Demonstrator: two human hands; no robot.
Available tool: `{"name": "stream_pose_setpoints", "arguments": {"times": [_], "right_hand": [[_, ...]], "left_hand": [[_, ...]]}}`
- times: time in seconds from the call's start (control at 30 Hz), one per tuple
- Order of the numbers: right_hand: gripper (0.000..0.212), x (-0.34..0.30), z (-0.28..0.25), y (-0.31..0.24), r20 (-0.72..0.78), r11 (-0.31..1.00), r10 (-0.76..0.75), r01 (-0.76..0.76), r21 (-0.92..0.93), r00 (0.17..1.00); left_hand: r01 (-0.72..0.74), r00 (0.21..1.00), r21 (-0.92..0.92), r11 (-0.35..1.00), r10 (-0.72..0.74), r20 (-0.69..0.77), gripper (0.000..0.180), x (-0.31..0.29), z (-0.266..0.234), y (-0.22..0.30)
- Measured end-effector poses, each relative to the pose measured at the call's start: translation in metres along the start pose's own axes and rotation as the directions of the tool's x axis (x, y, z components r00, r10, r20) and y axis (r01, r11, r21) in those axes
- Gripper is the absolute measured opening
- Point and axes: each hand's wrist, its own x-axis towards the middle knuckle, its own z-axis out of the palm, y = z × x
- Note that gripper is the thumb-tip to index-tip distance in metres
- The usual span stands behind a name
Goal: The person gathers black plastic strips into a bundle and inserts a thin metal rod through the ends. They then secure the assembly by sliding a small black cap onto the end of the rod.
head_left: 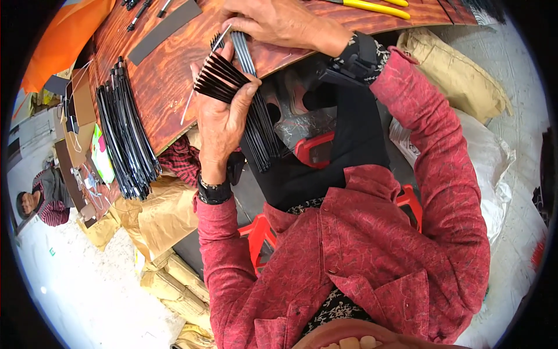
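While my left hand [225, 119] clasps fanned black rods [224, 78], thumb across, likely keeping them even | right hand [270, 22] curling by the pale strip [221, 38], grip unclear | rods at the table's [168, 70] near edge | another bundle [125, 136] leftward, seemingly within reach

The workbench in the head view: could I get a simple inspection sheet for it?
Surface: reddish-brown wood-grain tabletop, partly covered.
Job's things: fanned thin black strips; slim white strip.
Clutter: dark grey flat strip, yellow-handled tool, long black strip bundle at the left edge.
Hands: left hand has its grip closed on the fan; right hand, grip partly hidden.
Cables: none identifiable.
Surroundings: brown paper sack and white plastic sack at right; person in striped top at left.
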Motion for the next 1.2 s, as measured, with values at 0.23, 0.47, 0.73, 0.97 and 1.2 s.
{"name": "stream_pose_setpoints", "arguments": {"times": [0.23, 0.47, 0.73, 0.97, 1.2], "right_hand": [[0.022, -0.001, 0.002, 0.009, 0.127, 0.994, 0.048, -0.034, -0.109, 0.991], [0.014, 0.008, 0.006, 0.002, 0.030, 0.998, 0.023, -0.021, -0.067, 0.999], [0.011, 0.018, 0.017, 0.030, 0.039, 0.995, -0.034, 0.037, -0.091, 0.999], [0.016, 0.019, 0.022, 0.039, 0.107, 0.990, 0.029, -0.014, -0.137, 0.994], [0.036, 0.008, 0.036, 0.044, -0.010, 0.967, 0.069, -0.069, -0.246, 0.998]], "left_hand": [[0.053, 0.998, -0.224, 0.973, -0.059, -0.021, 0.041, 0.001, 0.002, 0.003], [0.186, 0.982, -0.235, 0.954, -0.183, 0.035, 0.037, 0.014, -0.001, -0.010], [0.122, 0.990, -0.273, 0.954, -0.137, -0.036, 0.026, 0.038, 0.000, -0.024], [0.140, 0.984, -0.405, 0.904, -0.171, -0.041, 0.029, 0.040, -0.003, -0.011], [0.182, 0.981, -0.417, 0.891, -0.196, 0.008, 0.028, 0.037, 0.000, -0.020]]}}
